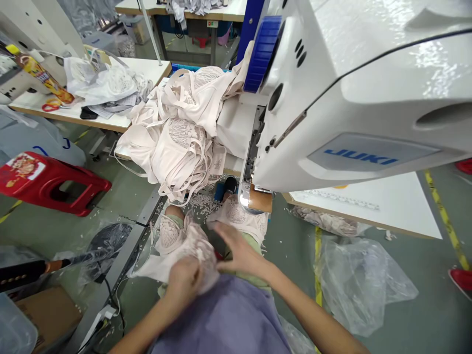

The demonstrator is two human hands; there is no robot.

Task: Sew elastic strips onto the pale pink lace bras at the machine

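Across my lap lies a pale pink lace bra [173, 236], partly bunched up. My left hand [184, 278] is closed on its fabric, a little blurred. Over the other side of the lap, my right hand [239, 248] has its fingers and thumb apart, beside the lace cup [239, 216] that hangs under the machine's end. Whether its fingertips touch the fabric I cannot tell. Above stands a white JUKI sewing machine [354, 123] with a blue handwheel [262, 54]. A heap of pale pink bras [177, 142] with loose straps lies left of the machine.
A red plastic stool [55, 182] stands at the left. Behind it, a white table [110, 115] holds white garments and a drink bottle [44, 76]. A clear plastic bag [365, 280] lies on the floor at right, below a white tabletop [398, 206]. Fabric scraps litter the floor.
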